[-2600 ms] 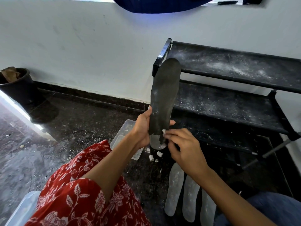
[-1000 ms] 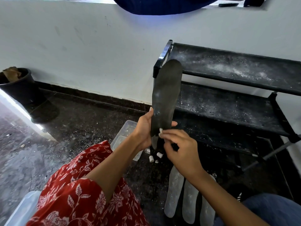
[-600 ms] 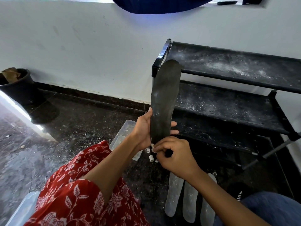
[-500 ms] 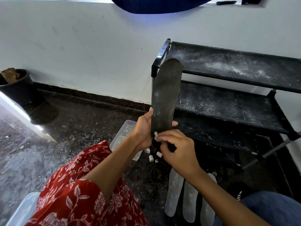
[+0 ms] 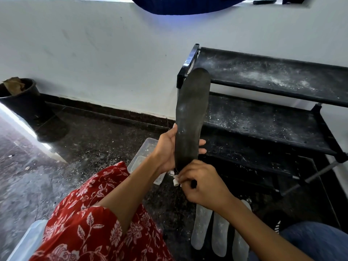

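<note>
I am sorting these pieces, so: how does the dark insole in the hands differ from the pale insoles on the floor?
The dark insole is black-grey; the pale insoles are whitish and look translucent. The dark insole is held upright by the left hand, with the right hand at its lower end; the pale insoles lie flat on the floor, side by side, untouched. Both have a foot-shaped outline.

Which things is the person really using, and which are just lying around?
In use: long dark grey insole, held upright, lower end pinched.
Lying about: three pale see-through insoles on the floor; clear plastic tub; dusty black shoe rack; round black bucket by the wall.
</note>
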Demonstrator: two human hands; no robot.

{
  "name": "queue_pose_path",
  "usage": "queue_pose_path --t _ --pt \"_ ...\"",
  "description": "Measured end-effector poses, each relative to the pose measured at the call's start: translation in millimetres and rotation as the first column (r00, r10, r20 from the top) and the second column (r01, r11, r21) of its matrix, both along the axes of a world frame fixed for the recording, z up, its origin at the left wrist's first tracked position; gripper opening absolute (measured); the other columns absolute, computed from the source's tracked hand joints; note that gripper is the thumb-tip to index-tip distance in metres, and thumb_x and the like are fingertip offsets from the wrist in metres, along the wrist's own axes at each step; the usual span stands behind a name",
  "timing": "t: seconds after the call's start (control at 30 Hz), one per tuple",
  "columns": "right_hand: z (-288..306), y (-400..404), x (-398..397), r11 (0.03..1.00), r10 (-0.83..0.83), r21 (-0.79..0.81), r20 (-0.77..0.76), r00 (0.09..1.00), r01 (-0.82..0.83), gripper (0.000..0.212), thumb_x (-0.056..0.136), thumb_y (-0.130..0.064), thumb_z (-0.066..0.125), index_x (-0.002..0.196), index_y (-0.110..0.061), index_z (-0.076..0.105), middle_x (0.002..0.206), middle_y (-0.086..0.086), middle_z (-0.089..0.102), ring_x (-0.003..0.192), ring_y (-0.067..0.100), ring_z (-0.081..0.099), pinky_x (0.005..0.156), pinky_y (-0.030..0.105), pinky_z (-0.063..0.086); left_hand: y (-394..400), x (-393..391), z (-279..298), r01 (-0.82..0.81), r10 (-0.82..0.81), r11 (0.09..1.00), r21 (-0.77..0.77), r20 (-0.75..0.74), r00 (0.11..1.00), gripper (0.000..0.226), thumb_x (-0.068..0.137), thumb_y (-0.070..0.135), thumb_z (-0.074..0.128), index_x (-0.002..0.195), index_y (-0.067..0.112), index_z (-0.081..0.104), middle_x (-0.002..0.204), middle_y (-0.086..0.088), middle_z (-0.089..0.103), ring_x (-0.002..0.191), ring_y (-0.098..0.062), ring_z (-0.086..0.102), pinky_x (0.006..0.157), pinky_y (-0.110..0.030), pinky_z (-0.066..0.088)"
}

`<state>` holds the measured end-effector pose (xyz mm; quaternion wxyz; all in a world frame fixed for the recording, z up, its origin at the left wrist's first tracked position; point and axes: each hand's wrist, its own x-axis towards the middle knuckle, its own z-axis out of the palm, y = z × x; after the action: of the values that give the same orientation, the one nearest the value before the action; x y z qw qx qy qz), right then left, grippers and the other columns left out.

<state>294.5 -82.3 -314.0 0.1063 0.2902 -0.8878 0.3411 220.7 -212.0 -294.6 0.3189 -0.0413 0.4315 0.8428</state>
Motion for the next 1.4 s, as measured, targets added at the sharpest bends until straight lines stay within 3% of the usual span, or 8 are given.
queue_pose_path --t 0.17,0.3,0.63,0.87,1.07,1.17,1.27,1.4 --pt "0 0 -5 0.952 -0.204 -0.254 -0.121 0.972 0.168 0.017 0.073 0.007 0.062 0.078 -0.005 0.073 0.085 0.001 0.072 0.085 0.014 0.062 0.081 0.024 0.050 2 -2 -2 -0.011 0.010 1.000 -0.025 -0.020 1.000 0.067 0.099 0.053 0.014 0.120 0.004 0.056 0.101 -0.024 0.069 0.091 -0.034 0.068 0.079 -0.036 0.056" --pt "-4 0 -5 0.981 -0.152 -0.133 -0.053 0.987 0.144 0.027 0.078 0.008 0.059 0.098 -0.005 0.072 0.105 0.003 0.070 0.106 0.012 0.057 0.098 0.014 0.039 2 -1 -3 -0.006 0.005 1.000 -0.020 -0.015 1.000 0.067 0.099 0.053 0.015 0.118 0.004 0.057 0.101 -0.024 0.069 0.089 -0.037 0.068 0.081 -0.039 0.057" --pt "6 9 -8 0.996 -0.080 -0.042 0.092 0.993 0.084 0.017 0.063 0.002 0.060 0.063 -0.010 0.072 0.070 -0.002 0.069 0.070 0.012 0.063 0.065 0.033 0.053 0 -1 -4 -0.014 0.014 1.000 -0.011 -0.027 1.000 0.067 0.099 0.054 0.015 0.117 0.005 0.057 0.102 -0.025 0.069 0.088 -0.039 0.068 0.076 -0.041 0.058" --pt "5 6 -10 0.972 -0.180 -0.148 0.043 0.983 0.185 0.027 0.075 0.008 0.060 0.090 -0.008 0.075 0.096 -0.002 0.072 0.098 0.008 0.061 0.092 0.016 0.044 2 -4 -6 -0.022 0.021 0.999 -0.034 -0.031 0.999 0.066 0.099 0.053 0.014 0.120 0.005 0.055 0.101 -0.024 0.070 0.089 -0.035 0.069 0.076 -0.037 0.058" --pt "3 5 -4 0.998 -0.061 0.018 0.152 0.986 0.059 0.017 0.070 -0.002 0.061 0.074 -0.011 0.074 0.081 -0.003 0.070 0.077 0.011 0.064 0.073 0.030 0.054 2 -3 -4 -0.030 0.028 0.998 -0.055 -0.029 0.999 0.067 0.098 0.054 0.016 0.112 0.006 0.061 0.099 -0.024 0.069 0.084 -0.038 0.068 0.077 -0.040 0.058" --pt "4 7 -6 0.989 -0.134 -0.061 0.062 0.989 0.138 0.014 0.067 0.001 0.060 0.064 -0.009 0.069 0.071 -0.002 0.067 0.070 0.013 0.062 0.064 0.034 0.053 1 -2 -4 -0.045 0.044 0.997 -0.059 -0.026 0.999 0.067 0.099 0.054 0.016 0.115 0.005 0.059 0.100 -0.024 0.069 0.086 -0.038 0.067 0.078 -0.040 0.057" --pt "3 8 -8 0.950 -0.263 -0.185 -0.035 0.964 0.253 0.019 0.073 0.007 0.063 0.080 -0.007 0.073 0.086 0.000 0.070 0.087 0.011 0.062 0.081 0.024 0.050 2 -3 -6 -0.031 0.028 0.996 -0.089 -0.035 0.999 0.069 0.098 0.054 0.014 0.118 0.004 0.057 0.099 -0.022 0.070 0.089 -0.030 0.068 0.079 -0.037 0.054" --pt "-3 11 -9 0.968 -0.246 -0.061 -0.062 0.967 0.242 0.025 0.077 0.008 0.061 0.097 -0.003 0.072 0.103 0.005 0.068 0.101 0.017 0.059 0.093 0.016 0.040 4 -4 -7 -0.035 0.032 0.997 -0.075 -0.033 0.999 0.069 0.098 0.054 0.014 0.119 0.004 0.056 0.100 -0.022 0.070 0.090 -0.031 0.068 0.082 -0.039 0.054"
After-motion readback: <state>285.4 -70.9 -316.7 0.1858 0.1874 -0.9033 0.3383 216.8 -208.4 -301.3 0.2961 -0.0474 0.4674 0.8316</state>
